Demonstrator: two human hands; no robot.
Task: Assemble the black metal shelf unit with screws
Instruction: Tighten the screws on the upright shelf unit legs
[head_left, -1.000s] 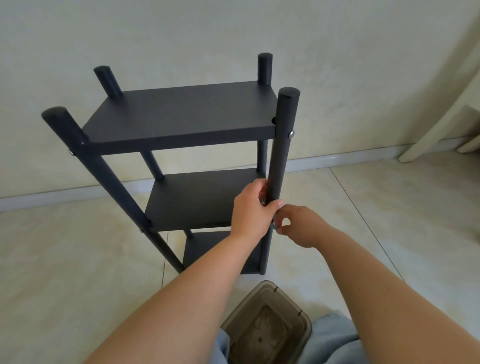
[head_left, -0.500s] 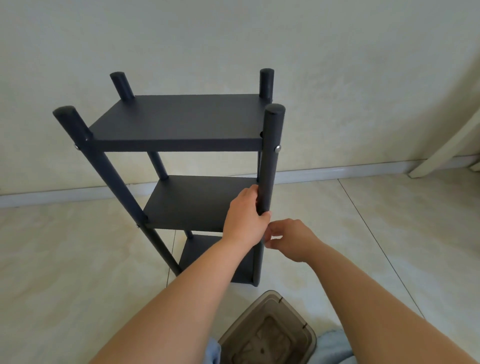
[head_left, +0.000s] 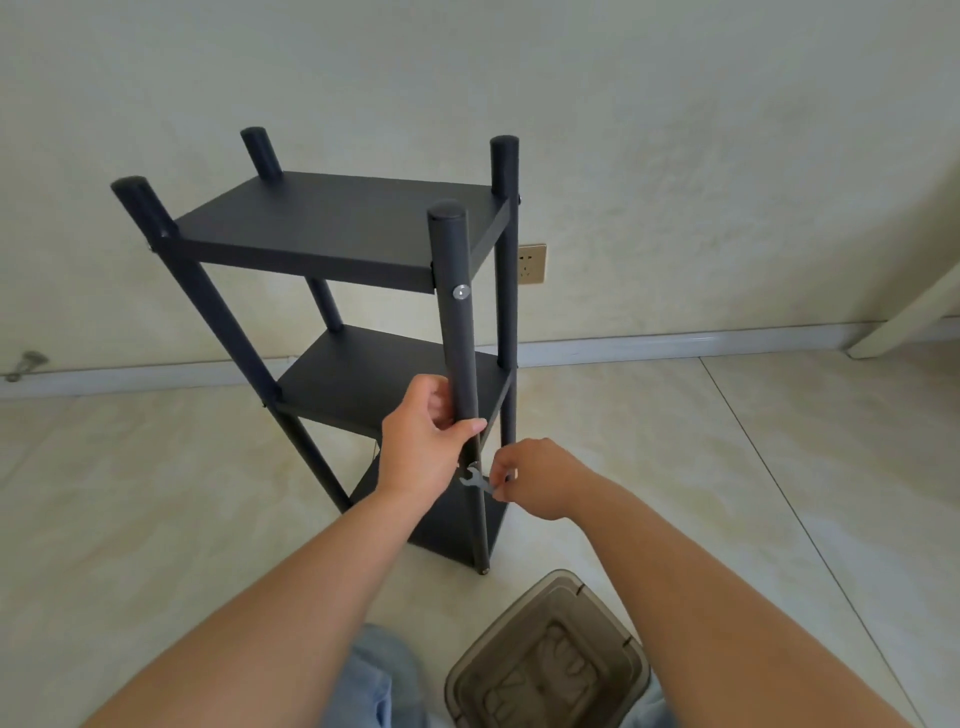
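A black metal shelf unit (head_left: 332, 228) with three boards and four round posts stands upright on the tiled floor. My left hand (head_left: 423, 447) grips its near right post (head_left: 457, 332) at the level of the middle board. Just below, my right hand (head_left: 530, 475) pinches a small silver wrench (head_left: 475, 479) whose open jaw sits against that post. A silver screw head (head_left: 461, 292) shows on the same post under the top board.
A smoky translucent plastic box (head_left: 550, 660) sits on the floor between my knees, near the bottom edge. The wall with a beige socket (head_left: 531, 262) is behind the shelf. A pale furniture leg (head_left: 904, 317) leans in at the far right.
The shelf has turned, so its near right post now faces me, and it sits farther from me. The wrench in my right hand has come into sight at the post.
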